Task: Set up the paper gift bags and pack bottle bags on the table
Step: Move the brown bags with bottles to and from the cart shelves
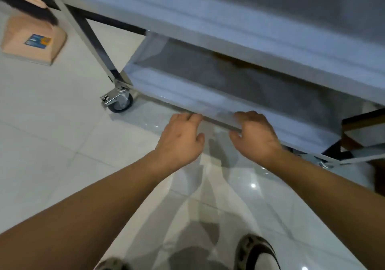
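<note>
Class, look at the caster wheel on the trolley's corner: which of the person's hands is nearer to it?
Left. The left hand lies right of and below the caster wheel; the right hand grips the shelf edge farther right.

Both forearms are bare to the edge of view, no sleeves, watch or rings on the left hand (180, 138) or right hand (255, 136). On the feet, dark patterned slippers (255, 251) over pale socks.

A grey metal table (208, 29) stands on pale glossy tiles (52, 123), beside a peach dustpan (31, 40) with blue-orange label.
</note>
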Available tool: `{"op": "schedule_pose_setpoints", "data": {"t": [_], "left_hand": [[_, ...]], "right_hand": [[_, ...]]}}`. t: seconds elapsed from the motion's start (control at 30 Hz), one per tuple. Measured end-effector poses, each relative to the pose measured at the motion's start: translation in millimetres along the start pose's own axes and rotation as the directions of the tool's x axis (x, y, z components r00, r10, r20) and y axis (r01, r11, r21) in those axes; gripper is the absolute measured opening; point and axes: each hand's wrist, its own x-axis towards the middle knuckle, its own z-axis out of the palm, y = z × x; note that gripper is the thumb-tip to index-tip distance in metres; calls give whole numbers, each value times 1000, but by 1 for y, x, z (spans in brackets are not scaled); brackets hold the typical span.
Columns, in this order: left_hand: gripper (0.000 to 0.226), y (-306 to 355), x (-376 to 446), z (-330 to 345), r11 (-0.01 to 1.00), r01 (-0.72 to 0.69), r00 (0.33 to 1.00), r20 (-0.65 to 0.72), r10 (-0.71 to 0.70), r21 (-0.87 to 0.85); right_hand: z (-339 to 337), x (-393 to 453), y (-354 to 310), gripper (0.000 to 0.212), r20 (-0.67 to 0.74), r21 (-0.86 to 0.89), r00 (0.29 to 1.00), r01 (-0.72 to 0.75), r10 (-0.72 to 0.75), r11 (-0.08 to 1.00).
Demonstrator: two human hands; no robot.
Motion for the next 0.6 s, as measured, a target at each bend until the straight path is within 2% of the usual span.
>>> {"op": "schedule_pose_setpoints", "data": {"t": [0.1,0.2,0.27,0.37,0.5,0.6], "left_hand": [[45,-13,41,26,987,-122,981,-141,136,102],[42,-15,76,35,964,-214,923,-289,253,161],[44,-9,96,30,946,-250,911,-282,302,206],[48,2,119,19,957,-197,938,-242,247,212],[49,9,126,23,988,-114,958,-251,136,101],[50,5,126,27,990,-98,967,-226,119,100]], "right_hand": [[18,28,17,44,-87,-78,996,26,-33,997],[21,51,32,45,-180,-185,979,60,-94,981],[17,63,43,46,-216,-248,969,64,-119,967],[8,78,51,54,-235,-302,965,44,-119,952],[5,95,46,57,-320,-182,945,6,-65,983],[2,112,47,68,-292,-182,956,-39,-16,982]]}}
